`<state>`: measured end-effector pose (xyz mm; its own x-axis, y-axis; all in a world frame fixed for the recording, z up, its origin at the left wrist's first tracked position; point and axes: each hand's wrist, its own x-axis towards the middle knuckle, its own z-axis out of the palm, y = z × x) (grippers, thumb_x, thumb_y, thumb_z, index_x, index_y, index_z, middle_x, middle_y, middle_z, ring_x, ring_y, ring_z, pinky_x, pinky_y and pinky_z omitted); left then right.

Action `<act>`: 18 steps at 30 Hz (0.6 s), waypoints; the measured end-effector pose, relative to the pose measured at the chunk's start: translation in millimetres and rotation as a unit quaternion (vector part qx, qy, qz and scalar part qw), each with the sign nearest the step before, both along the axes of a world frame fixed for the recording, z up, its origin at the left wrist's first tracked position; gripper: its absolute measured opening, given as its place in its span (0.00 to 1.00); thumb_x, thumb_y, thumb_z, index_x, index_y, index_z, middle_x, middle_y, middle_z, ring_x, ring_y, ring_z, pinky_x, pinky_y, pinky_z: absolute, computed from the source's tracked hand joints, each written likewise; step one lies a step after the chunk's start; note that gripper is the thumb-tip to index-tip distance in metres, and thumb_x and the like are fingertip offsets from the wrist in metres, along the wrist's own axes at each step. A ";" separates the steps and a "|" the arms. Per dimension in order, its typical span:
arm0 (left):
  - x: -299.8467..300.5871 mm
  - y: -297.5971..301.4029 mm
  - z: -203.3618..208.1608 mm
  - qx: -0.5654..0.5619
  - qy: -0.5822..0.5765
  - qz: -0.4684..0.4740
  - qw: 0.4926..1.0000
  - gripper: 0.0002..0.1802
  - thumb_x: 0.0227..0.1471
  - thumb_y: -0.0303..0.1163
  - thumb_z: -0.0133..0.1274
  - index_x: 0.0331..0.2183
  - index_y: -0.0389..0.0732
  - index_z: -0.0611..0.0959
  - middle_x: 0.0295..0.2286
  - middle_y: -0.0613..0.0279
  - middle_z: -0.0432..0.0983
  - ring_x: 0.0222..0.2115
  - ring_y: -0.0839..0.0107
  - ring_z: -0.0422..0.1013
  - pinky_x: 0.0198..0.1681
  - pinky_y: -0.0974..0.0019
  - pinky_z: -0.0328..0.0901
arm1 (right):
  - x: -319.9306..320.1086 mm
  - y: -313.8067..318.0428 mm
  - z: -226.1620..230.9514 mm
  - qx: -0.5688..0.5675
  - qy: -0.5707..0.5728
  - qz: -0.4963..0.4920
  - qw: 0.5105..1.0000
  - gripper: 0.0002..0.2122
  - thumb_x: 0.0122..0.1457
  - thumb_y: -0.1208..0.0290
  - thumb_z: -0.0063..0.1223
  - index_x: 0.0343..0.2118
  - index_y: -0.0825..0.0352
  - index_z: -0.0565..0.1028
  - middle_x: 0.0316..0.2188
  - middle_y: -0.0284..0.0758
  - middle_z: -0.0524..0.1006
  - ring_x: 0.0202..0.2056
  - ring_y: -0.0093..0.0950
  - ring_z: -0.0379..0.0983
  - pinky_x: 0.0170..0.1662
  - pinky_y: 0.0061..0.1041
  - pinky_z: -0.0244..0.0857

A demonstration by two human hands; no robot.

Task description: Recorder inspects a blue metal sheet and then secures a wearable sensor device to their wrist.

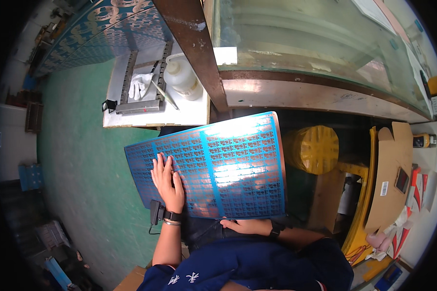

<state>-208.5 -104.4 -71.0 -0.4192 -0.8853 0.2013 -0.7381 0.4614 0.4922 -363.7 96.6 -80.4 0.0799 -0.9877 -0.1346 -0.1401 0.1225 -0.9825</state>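
A large rectangular printed circuit panel [243, 186], blue with a repeating copper pattern, lies tilted across my lap and reflects bright light. On its left part my left hand [171, 189] rests flat, palm down, with the fingers stretched and slightly apart. My right hand [245, 226] is at the panel's lower edge, the thumb along the near side; its other fingers are hidden beneath the panel. It appears to grip that edge. A black strap with a small device [156, 211] is on my left wrist.
Beyond the panel, a white bench [126, 119] carries a squeeze bottle [182, 80], a white glove [141, 86], a pen [165, 94] and a magnifier [109, 105]. A glass-topped brown frame [296, 77] stands ahead. Patterned panels [102, 29] lean far left. Right are a yellow-taped roll [319, 149] and cardboard [391, 179].
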 end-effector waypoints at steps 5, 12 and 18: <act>-1.4 -0.7 2.4 0.008 0.014 -0.004 1.000 0.26 0.55 0.29 0.44 0.56 0.44 0.71 0.62 0.52 0.54 0.63 0.52 0.48 0.65 0.47 0.36 | -1.5 1.7 0.3 0.048 0.011 0.028 0.998 0.20 0.62 0.53 0.50 0.25 0.68 0.72 0.18 0.35 0.70 0.21 0.29 0.68 0.28 0.30 0.62; -1.4 -0.2 1.9 0.001 -0.003 -0.006 1.000 0.24 0.58 0.32 0.41 0.57 0.43 0.70 0.62 0.53 0.55 0.64 0.54 0.48 0.65 0.48 0.36 | -1.0 0.5 -2.9 0.007 0.022 0.017 1.000 0.19 0.63 0.55 0.48 0.26 0.68 0.73 0.16 0.34 0.68 0.20 0.29 0.66 0.29 0.30 0.61; -1.2 0.4 1.4 0.002 -0.005 -0.006 1.000 0.24 0.58 0.32 0.41 0.57 0.44 0.70 0.62 0.54 0.55 0.64 0.54 0.48 0.65 0.48 0.36 | -1.0 0.5 -1.1 -0.017 0.020 0.004 1.000 0.17 0.63 0.55 0.46 0.33 0.68 0.74 0.17 0.34 0.68 0.20 0.30 0.66 0.29 0.31 0.61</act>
